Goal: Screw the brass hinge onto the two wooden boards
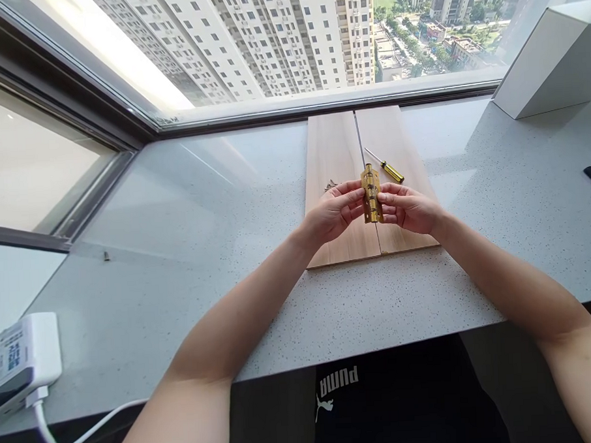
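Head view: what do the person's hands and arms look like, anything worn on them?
The left hand and right hand are bare, without gloves or rings. Both forearms show no sleeves, watch or cables; black clothing with a white PUMA logo shows below.

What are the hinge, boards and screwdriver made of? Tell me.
The hinge looks like brass or brass plating: yellow metallic sheen. The two boards look like pale wood or veneer, with faint grain. The screwdriver seems steel-shafted, with a glossy yellow handle, probably plastic.
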A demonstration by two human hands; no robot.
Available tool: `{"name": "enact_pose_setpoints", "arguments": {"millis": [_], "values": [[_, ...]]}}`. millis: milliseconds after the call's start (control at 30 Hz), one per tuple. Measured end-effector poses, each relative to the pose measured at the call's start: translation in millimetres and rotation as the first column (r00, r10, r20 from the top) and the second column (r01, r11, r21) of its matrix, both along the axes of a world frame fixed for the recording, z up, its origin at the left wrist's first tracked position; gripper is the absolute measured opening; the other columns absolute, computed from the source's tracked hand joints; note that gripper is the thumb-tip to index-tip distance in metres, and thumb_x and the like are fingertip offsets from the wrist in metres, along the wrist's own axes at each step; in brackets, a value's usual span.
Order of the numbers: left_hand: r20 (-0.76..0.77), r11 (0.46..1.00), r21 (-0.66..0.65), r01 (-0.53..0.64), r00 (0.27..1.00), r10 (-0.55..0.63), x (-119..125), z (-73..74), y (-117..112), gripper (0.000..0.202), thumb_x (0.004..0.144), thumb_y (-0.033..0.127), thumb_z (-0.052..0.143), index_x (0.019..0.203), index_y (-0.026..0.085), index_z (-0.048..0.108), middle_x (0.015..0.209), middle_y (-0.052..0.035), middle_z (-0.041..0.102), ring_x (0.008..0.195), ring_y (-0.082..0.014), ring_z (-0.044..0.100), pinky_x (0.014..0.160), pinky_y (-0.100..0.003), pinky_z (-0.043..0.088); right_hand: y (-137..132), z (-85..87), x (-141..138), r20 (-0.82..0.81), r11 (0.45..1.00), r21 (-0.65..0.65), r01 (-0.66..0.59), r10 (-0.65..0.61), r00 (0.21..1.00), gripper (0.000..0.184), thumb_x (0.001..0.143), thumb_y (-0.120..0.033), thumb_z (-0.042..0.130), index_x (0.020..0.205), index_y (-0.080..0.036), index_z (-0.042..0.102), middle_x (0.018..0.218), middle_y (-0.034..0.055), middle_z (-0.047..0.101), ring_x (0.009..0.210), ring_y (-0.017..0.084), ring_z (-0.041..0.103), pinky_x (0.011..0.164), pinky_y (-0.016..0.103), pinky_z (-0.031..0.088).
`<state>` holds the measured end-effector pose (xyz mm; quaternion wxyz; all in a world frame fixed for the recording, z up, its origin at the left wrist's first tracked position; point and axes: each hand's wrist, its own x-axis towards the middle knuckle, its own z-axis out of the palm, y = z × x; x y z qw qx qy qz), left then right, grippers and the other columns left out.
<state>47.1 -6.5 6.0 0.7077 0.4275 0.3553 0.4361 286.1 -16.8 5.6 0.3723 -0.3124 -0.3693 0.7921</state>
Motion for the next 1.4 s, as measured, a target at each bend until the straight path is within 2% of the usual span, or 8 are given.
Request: {"name": "enact_pose_setpoints", "arguments": {"millis": [267, 500, 633, 767, 933, 1233, 1300, 1400], "values": [[-0.071, 0.995, 0.069, -0.072, 0.995, 0.077, -6.0, -4.2, 6.5, 0.025, 0.093, 0.029, 0.105, 0.110, 0.022, 0.089, 0.118, -0.0121, 0.092, 0.111, -0.0281, 0.092, 0.104, -0.044, 0.078, 8.7, -1.5, 9.0, 0.134, 0.978, 0.200, 0.064, -0.092, 0.987, 0.054, 0.076, -0.053, 0.116, 0.107, -0.023, 0.084, 0.110, 0.0039, 0.090, 0.095, 0.018, 0.090, 0.094, 0.036, 0.079], [-0.221, 0.954, 0.221, -0.203, 0.942, 0.251, 0.0, -9.0, 0.9, 0.028, 0.093, 0.029, 0.105, 0.107, 0.017, 0.084, 0.109, -0.0136, 0.090, 0.105, -0.0298, 0.090, 0.107, -0.056, 0.078, 2.6, 0.7, 5.0, 0.443, 0.879, 0.454, 0.145, -0.364, 0.820, 0.021, 0.097, -0.029, 0.094, 0.103, -0.022, 0.075, 0.103, 0.0053, 0.084, 0.086, 0.018, 0.083, 0.066, 0.032, 0.076], [-0.309, 0.961, 0.214, -0.176, 0.921, 0.237, -0.5, -12.0, -1.0, 0.032, 0.092, 0.025, 0.104, 0.110, 0.017, 0.080, 0.104, -0.0123, 0.088, 0.098, -0.0286, 0.088, 0.097, -0.051, 0.079, -1.9, -2.4, 2.1, 0.497, 0.906, 0.395, 0.153, -0.351, 0.794, 0.035, 0.100, -0.023, 0.091, 0.120, -0.027, 0.063, 0.089, -0.0029, 0.081, 0.070, 0.018, 0.082, 0.061, 0.033, 0.073], [-0.438, 0.951, 0.267, -0.153, 0.860, 0.262, -3.4, -10.3, -3.5, 0.047, 0.087, 0.024, 0.104, 0.123, 0.021, 0.074, 0.096, -0.0069, 0.085, 0.088, -0.0270, 0.084, 0.082, -0.042, 0.076, -4.3, -0.5, 4.0, 0.566, 0.901, 0.420, 0.110, -0.355, 0.744, 0.036, 0.099, -0.021, 0.090, 0.118, -0.028, 0.061, 0.086, -0.0053, 0.080, 0.063, 0.017, 0.079, 0.060, 0.034, 0.069], [-0.560, 0.872, 0.487, -0.048, 0.749, 0.354, 0.8, -1.1, -13.8, 0.038, 0.088, 0.027, 0.104, 0.109, 0.023, 0.073, 0.097, -0.0082, 0.081, 0.088, -0.0275, 0.078, 0.088, -0.045, 0.071, -9.0, 1.9, 5.2, 0.624, 0.835, 0.551, -0.002, -0.410, 0.665, 0.030, 0.100, -0.027, 0.087, 0.114, -0.030, 0.061, 0.085, -0.0024, 0.080, 0.067, 0.022, 0.077, 0.059, 0.040, 0.061], [-0.668, 0.800, 0.586, 0.133, 0.638, 0.383, -8.0, -2.9, -9.1, 0.035, 0.090, 0.042, 0.101, 0.099, 0.024, 0.073, 0.102, -0.0102, 0.077, 0.089, -0.0277, 0.070, 0.099, -0.049, 0.065, -5.5, 7.1, 12.4, 0.725, 0.748, 0.635, -0.194, -0.490, 0.484, 0.020, 0.102, -0.036, 0.082, 0.105, -0.029, 0.063, 0.090, 0.0060, 0.080, 0.086, 0.029, 0.076, 0.079, 0.049, 0.061], [-0.738, 0.813, 0.532, 0.237, 0.601, 0.308, -15.4, 4.6, -7.4, 0.045, 0.088, 0.053, 0.102, 0.109, 0.023, 0.075, 0.112, -0.0139, 0.079, 0.101, -0.0329, 0.074, 0.103, -0.051, 0.066, -2.1, 8.4, 17.6, 0.722, 0.689, 0.669, -0.279, -0.514, 0.463, 0.021, 0.103, -0.041, 0.080, 0.109, -0.027, 0.065, 0.103, 0.0111, 0.083, 0.094, 0.032, 0.078, 0.087, 0.054, 0.063], [-0.874, 0.823, 0.361, 0.438, 0.466, 0.135, -22.9, 22.0, -8.9, 0.079, 0.083, 0.069, 0.101, 0.140, 0.023, 0.072, 0.148, -0.0182, 0.075, 0.130, -0.0411, 0.074, 0.119, -0.057, 0.063, 4.3, 6.6, 26.7, 0.715, 0.544, 0.696, -0.468, -0.471, 0.516, 0.039, 0.101, -0.054, 0.082, 0.123, -0.024, 0.069, 0.150, 0.0224, 0.077, 0.124, 0.040, 0.079, 0.107, 0.065, 0.065]]}}
